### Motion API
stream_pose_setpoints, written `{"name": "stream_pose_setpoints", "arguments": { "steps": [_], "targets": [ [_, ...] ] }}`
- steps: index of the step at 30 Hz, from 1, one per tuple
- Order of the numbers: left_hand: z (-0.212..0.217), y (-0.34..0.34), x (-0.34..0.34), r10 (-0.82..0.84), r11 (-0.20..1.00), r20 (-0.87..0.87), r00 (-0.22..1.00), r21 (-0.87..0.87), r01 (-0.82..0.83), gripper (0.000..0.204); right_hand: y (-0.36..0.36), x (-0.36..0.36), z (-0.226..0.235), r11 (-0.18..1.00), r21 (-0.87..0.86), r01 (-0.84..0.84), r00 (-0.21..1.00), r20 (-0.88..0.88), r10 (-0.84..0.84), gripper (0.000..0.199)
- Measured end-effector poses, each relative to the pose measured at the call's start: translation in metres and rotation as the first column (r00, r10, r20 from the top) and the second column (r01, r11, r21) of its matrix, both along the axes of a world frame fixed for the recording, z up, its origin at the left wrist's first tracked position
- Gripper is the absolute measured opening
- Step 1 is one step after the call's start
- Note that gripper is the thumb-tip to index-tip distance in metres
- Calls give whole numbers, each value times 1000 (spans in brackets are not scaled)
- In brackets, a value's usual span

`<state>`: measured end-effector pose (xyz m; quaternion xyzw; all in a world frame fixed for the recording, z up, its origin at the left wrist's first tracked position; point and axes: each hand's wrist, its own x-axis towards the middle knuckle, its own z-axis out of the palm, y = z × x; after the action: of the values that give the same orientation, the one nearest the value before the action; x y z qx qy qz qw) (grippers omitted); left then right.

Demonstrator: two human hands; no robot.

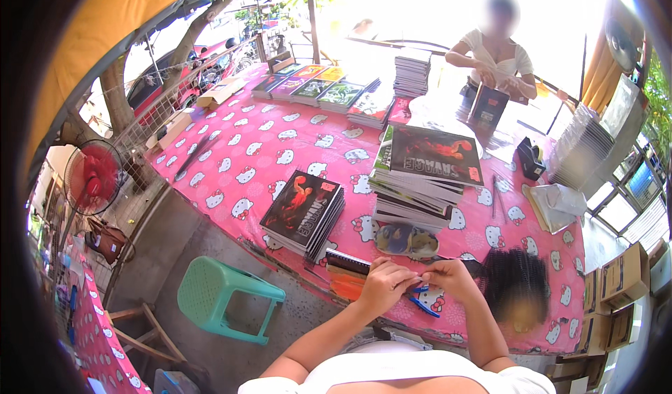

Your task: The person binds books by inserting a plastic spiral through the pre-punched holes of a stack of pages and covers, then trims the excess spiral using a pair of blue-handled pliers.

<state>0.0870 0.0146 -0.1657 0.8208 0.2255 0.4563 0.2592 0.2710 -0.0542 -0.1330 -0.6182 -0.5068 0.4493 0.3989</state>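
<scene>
My left hand (387, 283) and my right hand (449, 280) meet at the table's near edge, fingers pinched together. What they hold between the fingertips is too small to make out. Blue-handled pliers (425, 307) lie just below the fingertips, near my right hand. Beside my left hand is a spiral-bound notebook (348, 261), with an orange piece (344, 286) under it, partly hidden. A patterned pouch (407, 240) lies just beyond both hands. To the right of my right hand is a heap of black binding coils (514, 282).
Dark-covered notebooks stand in a short stack (303, 212) and a taller pile (427, 163) on the pink table (238, 173). Across it, a person (493, 61) handles a dark notebook (488, 107). A green stool (227, 289) is at left, cardboard boxes (623, 278) at right.
</scene>
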Motion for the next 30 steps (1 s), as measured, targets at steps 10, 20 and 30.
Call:
{"name": "stream_pose_setpoints", "arguments": {
  "steps": [10, 20, 30],
  "targets": [
    [6, 1, -2, -15, 1000, 23, 1000, -12, 15, 12, 3, -7, 3, 988, 129, -82, 969, 241, 49, 13],
    [15, -1, -3, 98, 994, -57, 994, 57, -95, 10, -11, -11, 1, 912, 379, -155, 863, 502, -63, 24],
    [1, -1, -11, 75, 996, -88, 993, 49, -71, 16, -9, -34, 8, 939, 345, 12, 813, 543, -210, 20]
  ]
}}
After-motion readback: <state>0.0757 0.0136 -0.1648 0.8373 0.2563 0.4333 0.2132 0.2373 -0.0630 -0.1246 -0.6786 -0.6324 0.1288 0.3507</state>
